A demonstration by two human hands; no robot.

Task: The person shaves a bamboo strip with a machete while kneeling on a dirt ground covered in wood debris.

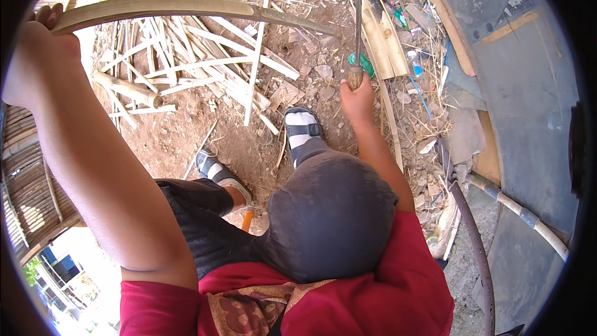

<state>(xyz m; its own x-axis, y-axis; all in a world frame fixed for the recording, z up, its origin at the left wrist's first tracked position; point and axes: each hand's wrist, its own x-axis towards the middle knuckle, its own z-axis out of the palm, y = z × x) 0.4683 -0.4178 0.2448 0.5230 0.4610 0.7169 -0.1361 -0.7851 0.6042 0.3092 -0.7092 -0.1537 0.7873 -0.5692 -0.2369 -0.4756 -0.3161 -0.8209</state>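
Raised at the upper left, my left hand is closed round the end of a long split bamboo strip. The strip reaches across to the right, and its thin far end hangs above the dirt, short of the knife. My right hand, low in front of my bent knee, grips the wooden handle of a long knife. Its narrow dark blade points away from me and stands apart from the strip. A green plastic scrap shows behind the handle.
Cut bamboo strips lie heaped on the dirt ahead. Wide split bamboo pieces lie right of the blade. Along the right stand grey sheets, a pale pole and a dark curved pipe. A slatted bamboo panel is at left.
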